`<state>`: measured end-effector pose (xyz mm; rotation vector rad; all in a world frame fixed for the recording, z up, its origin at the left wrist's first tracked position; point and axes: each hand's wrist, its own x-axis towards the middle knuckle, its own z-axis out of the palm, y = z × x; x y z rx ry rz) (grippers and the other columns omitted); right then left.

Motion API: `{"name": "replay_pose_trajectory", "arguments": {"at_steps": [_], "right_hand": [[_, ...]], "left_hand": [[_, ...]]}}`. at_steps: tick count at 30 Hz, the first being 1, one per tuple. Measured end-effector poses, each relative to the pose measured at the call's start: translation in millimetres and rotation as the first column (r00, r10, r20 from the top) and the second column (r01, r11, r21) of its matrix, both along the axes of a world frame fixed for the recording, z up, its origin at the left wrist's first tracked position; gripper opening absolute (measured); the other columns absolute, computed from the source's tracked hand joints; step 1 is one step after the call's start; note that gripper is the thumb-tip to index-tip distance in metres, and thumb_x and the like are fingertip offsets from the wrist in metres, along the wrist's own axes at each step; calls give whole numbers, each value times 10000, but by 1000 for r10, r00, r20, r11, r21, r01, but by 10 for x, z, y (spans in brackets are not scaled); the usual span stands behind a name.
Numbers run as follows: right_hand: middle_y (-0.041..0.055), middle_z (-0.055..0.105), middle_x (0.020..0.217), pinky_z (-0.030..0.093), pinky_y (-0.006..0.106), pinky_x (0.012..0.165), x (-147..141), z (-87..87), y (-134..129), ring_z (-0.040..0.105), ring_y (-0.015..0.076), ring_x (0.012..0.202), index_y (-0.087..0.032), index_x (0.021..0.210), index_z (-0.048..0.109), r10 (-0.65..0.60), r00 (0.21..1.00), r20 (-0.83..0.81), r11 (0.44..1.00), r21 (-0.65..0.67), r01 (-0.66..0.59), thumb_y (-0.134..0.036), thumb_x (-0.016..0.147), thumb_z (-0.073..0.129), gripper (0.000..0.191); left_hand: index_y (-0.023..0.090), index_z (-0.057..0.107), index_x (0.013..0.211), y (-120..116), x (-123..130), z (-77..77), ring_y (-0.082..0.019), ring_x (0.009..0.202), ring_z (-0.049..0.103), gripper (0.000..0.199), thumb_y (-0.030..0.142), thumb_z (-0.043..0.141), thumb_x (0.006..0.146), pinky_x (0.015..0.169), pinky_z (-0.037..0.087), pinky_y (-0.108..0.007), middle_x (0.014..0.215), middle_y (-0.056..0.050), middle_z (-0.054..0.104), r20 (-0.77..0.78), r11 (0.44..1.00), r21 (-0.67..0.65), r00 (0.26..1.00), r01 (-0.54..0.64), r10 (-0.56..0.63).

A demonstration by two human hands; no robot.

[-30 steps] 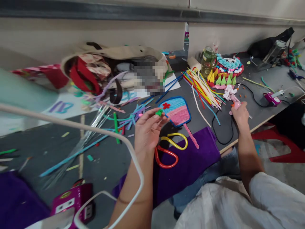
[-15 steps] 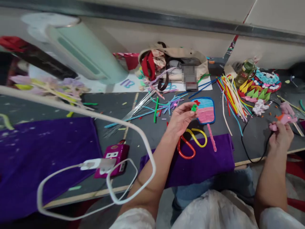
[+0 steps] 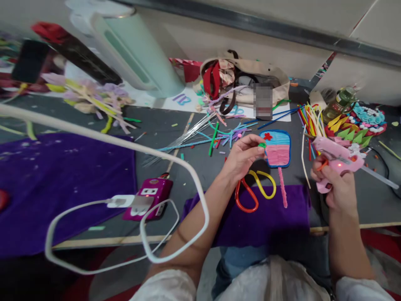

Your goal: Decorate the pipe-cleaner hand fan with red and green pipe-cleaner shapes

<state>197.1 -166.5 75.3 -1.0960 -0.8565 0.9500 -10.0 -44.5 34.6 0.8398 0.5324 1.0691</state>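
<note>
Bright, even light; left edge blurred (wide-angle warping).

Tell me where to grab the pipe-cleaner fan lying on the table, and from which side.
Grip the fan by its pink fuzzy stem, which sticks out from the blue-edged head toward the table edge and ends on the purple cloth. Come from above on the near side: the stem lies flat and free, while the left hand with its small green piece crowds the head's left edge.

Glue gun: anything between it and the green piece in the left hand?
Nothing visible. The glue gun in the right hand is held above the table; the gap to the green piece pinched by the left hand crosses only the flat pipe-cleaner fan.
</note>
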Motion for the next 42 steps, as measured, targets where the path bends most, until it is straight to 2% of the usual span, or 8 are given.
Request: {"name": "replay_pose_trajectory", "arguments": {"at_steps": [6,9,12,15,21,25,37,42], "right_hand": [[64,729,875,532,298,471,-161,-82,23,625,151,557,-210,1010,679,154,956,250,987,-92,-135,-361,819,724,247],[47,739,846,513,269,423,-193,-95,69,601,126,489,-213,974,695,188,936,298,981,-92,-168,-352,829,718,202],[22,713,727,482,246,387,-223,-125,131,563,108,434,-200,891,709,220,924,314,975,-76,-207,-373,838,706,180],[5,667,617,469,247,387,-235,-189,169,552,116,424,-194,850,714,229,914,334,973,-92,-210,-404,847,690,212],[25,715,758,468,251,423,-213,-332,179,555,107,464,-200,906,681,236,904,357,972,-92,-218,-386,855,692,194],[-4,668,689,466,253,458,-211,-398,185,545,108,475,-204,922,660,245,897,367,969,-104,-222,-386,857,695,196],[-3,616,726,461,266,516,-198,-485,190,546,118,550,-203,878,660,216,854,473,976,-118,-181,-419,860,679,217],[-23,573,629,448,264,522,-190,-511,183,537,125,555,-212,882,653,198,827,527,980,-111,-164,-377,883,659,165]], "left_hand": [[164,671,753,-41,-18,74,-102,587,594,230,204,838,601,594,517,-243,723,13,650,-50,993,89,996,-75,80],[169,683,762,-53,-27,92,-104,608,601,228,201,845,604,603,517,-241,749,10,654,-68,985,137,991,-108,118],[170,698,776,-54,-34,95,-105,633,607,219,196,843,614,624,520,-238,767,4,662,-83,976,174,986,-128,144],[170,710,802,-48,-40,90,-108,642,611,228,205,841,619,651,529,-248,794,-4,677,-93,974,186,984,-132,151],[177,725,815,-43,-43,98,-115,658,623,234,207,843,615,670,536,-250,789,-7,692,-83,983,145,989,-108,121],[180,739,845,-38,-40,97,-120,680,634,248,214,844,623,679,541,-254,826,-16,709,-71,989,118,992,-95,103],[183,751,842,-36,-35,86,-136,696,651,255,215,857,612,702,546,-272,810,-19,720,-69,992,97,994,-79,86],[185,755,845,-34,-34,82,-122,658,643,261,213,861,608,689,540,-264,799,-14,723,-61,993,97,995,-71,77]]}}
